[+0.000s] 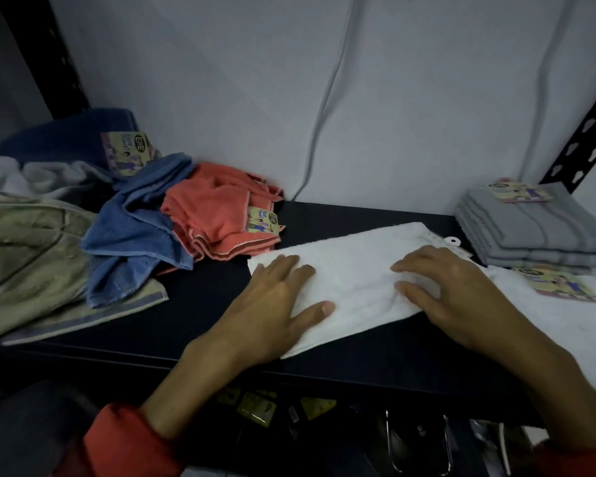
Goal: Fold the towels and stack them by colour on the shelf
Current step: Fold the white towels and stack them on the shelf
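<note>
A white towel (353, 270) lies folded into a long strip across the middle of the dark shelf (207, 304). My left hand (276, 304) presses flat on its left end, fingers straight. My right hand (451, 294) rests flat on its right part, fingers spread toward the left. To the left lies a loose heap: a coral towel (217, 215), a blue towel (135, 228), a beige towel (25, 249), a dark blue towel (69, 136) and a pale one (31, 173). At the right stands a stack of folded grey towels (530, 232), with another white towel (565, 325) in front of it.
Black perforated shelf posts rise at the back left (59, 63) and the right (585, 142). A grey cable (327, 98) hangs down the white wall. Paper tags lie on several towels. Small packets and metal items (324, 428) sit on the level below.
</note>
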A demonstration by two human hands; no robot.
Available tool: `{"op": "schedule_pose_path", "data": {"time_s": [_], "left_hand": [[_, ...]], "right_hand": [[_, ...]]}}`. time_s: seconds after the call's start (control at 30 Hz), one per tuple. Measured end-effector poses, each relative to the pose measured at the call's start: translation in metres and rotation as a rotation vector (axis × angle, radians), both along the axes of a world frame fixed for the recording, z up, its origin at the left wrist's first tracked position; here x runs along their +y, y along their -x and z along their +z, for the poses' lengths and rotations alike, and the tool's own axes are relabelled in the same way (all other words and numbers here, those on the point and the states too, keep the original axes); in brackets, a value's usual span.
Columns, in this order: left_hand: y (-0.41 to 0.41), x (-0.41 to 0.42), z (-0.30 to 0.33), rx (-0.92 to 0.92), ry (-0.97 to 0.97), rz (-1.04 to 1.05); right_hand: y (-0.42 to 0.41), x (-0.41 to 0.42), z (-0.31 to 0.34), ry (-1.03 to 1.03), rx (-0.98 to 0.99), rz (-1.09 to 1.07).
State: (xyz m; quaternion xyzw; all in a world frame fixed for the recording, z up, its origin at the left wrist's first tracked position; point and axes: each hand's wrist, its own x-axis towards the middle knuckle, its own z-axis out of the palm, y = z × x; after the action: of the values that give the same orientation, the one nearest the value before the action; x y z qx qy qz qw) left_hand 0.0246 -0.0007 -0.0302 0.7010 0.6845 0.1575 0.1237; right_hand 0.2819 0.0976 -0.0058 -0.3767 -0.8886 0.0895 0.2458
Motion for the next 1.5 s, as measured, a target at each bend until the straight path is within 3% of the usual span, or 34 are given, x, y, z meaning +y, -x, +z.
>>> {"op": "schedule_pose_path", "data": {"time_s": [0.07,0.13,0.23,0.4,0.57,1.07,1.2,1.37,1.5], "left_hand": [[0.011,0.002,-0.001,-0.019,0.061,-0.02],[0.026,0.005,-0.002,-0.013,0.106,-0.043],[0.041,0.008,-0.003,-0.01,0.127,-0.067],[0.052,0.011,0.002,-0.054,0.137,-0.025],[0.059,0.018,0.004,-0.037,0.132,-0.038],[0.062,0.018,0.0,-0.026,0.119,-0.052],[0.061,0.016,0.001,-0.032,0.125,-0.049],[0.059,0.014,0.006,-0.035,0.144,-0.057],[0.054,0.011,0.008,-0.016,0.168,-0.063]], "right_hand": [[-0.017,0.008,-0.007,0.111,-0.081,-0.046],[-0.022,0.005,-0.013,0.122,-0.043,-0.053],[-0.022,-0.001,-0.019,0.046,0.018,-0.065],[-0.027,0.0,-0.026,-0.22,-0.132,-0.003],[-0.021,0.0,-0.034,-0.359,-0.21,-0.037],[-0.018,0.002,-0.03,-0.388,-0.222,-0.001],[-0.03,0.001,-0.021,-0.19,-0.06,0.032],[-0.037,-0.002,-0.015,-0.002,-0.131,0.025],[-0.03,-0.008,-0.009,0.019,0.022,-0.06]]}}
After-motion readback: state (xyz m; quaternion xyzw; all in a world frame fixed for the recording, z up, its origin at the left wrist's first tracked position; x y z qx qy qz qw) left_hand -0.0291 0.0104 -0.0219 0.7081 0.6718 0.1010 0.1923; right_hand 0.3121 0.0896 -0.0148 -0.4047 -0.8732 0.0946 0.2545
